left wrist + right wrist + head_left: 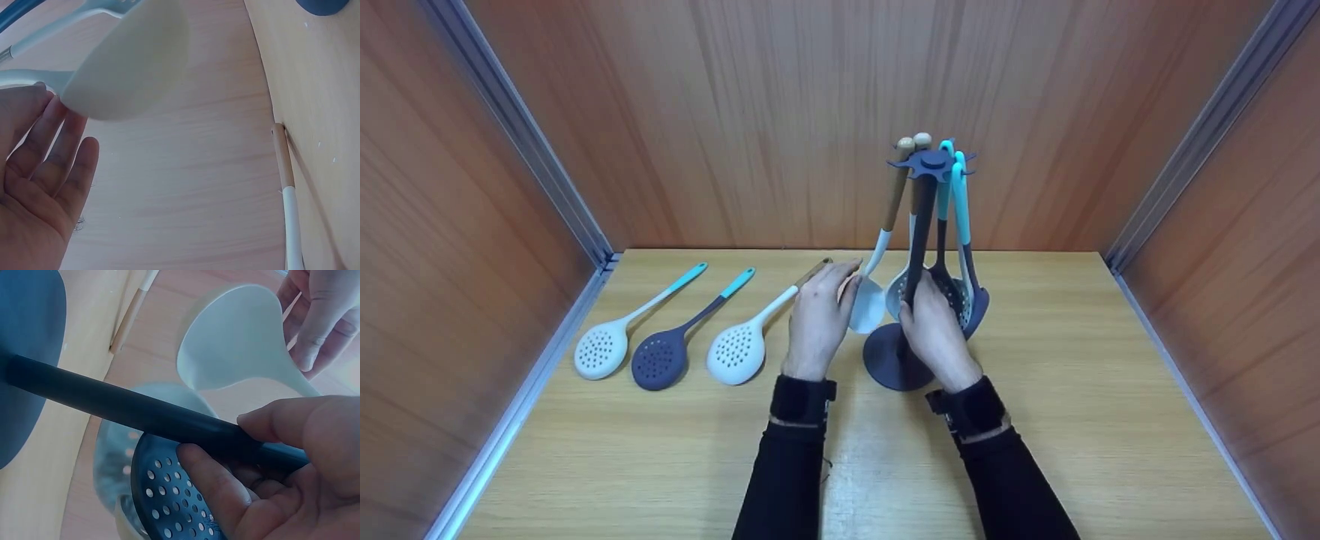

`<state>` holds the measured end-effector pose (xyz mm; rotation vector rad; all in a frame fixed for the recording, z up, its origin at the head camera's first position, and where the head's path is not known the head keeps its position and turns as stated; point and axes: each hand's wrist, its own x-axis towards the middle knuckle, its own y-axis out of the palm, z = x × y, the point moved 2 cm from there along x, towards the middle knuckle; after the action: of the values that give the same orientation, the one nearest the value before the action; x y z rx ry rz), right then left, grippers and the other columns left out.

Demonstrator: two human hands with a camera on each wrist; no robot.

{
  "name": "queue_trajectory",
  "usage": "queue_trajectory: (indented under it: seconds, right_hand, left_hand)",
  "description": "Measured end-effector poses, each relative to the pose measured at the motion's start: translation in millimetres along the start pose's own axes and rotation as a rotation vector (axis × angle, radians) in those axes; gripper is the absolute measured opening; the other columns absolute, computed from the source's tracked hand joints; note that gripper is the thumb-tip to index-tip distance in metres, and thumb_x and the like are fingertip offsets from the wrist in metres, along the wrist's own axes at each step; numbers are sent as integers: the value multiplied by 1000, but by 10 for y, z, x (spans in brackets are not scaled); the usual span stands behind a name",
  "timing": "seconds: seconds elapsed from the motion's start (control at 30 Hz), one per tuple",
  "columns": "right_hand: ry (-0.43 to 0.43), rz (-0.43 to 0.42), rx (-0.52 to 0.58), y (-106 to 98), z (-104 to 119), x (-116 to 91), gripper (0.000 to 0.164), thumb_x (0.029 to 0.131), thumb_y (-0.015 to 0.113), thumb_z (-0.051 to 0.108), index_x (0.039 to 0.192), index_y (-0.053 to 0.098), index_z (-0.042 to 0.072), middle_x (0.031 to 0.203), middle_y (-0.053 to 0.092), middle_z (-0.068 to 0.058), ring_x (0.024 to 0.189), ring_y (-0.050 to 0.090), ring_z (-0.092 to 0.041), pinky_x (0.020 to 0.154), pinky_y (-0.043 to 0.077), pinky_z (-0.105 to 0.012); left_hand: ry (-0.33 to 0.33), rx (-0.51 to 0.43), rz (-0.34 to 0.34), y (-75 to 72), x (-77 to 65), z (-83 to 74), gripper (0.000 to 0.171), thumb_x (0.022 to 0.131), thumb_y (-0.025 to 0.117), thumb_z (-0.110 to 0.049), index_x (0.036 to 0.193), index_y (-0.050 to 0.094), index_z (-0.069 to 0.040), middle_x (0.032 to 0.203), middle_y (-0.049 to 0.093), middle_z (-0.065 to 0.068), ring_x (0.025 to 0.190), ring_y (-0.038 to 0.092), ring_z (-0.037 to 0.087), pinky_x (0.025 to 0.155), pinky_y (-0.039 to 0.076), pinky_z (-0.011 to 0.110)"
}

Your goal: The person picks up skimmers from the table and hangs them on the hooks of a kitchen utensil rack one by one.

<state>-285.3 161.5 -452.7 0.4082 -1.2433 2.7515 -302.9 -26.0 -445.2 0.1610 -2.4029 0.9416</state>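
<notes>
A dark utensil stand [898,367] with a hooked top stands right of centre. My right hand [934,322] grips its pole [129,408], thumb on one side and fingers on the other. From the hooks hangs a white ladle [867,307] with a wooden handle, leaning outward to the left. My left hand [819,319] is beside it, fingers fairly straight, fingertips right at the ladle's neck and bowl edge. Behind the right hand hang a dark slotted spoon [169,489] and other white and dark utensils with turquoise or wooden handles, partly hidden.
Three skimmers lie left on the table [660,465]: a white one [601,350] and a dark one [660,360] with turquoise handles, and a white one [736,352] with a wooden handle close to the left hand. Wooden panels [840,112] enclose the back and sides.
</notes>
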Motion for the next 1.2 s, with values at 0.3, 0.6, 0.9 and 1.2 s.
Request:
queue_trajectory:
  seconds: [0.3, 0.6, 0.9, 1.2]
  right_hand:
    - [1, -10, -4, -4, -1, -16, 38, 109, 66, 2, 143, 54, -8, 135, 69, -29, 133, 73, -46, 107, 63, -60]
    - [32, 14, -3, -27, 17, -15, 37, 111, 66, 5, 145, 54, -5, 138, 69, -26, 136, 72, -43, 110, 63, -56]
    - [56, 24, -2, -27, 24, -12, 37, 112, 65, 6, 145, 53, -4, 136, 68, -24, 133, 73, -40, 109, 64, -55]
    - [28, 3, -21, -25, 27, -22, 36, 112, 65, 6, 144, 55, -6, 134, 69, -26, 133, 72, -43, 109, 63, -57]
  left_hand:
    - [-10, 8, -19, -6, -8, 24, 32, 115, 67, -26, 143, 77, -16, 137, 81, 6, 128, 79, 26, 108, 66, 43]
    - [-106, 47, 58, -55, 18, 40, 40, 116, 64, -32, 152, 70, -16, 150, 73, 9, 141, 72, 30, 125, 54, 55]
    - [-126, 132, 117, -188, 84, 204, 45, 116, 64, -33, 157, 64, -13, 153, 70, 11, 149, 65, 33, 137, 34, 66]
    - [-76, 263, 176, -275, 123, 454, 50, 115, 65, -38, 157, 64, -11, 153, 71, 15, 144, 67, 40, 123, 52, 64]
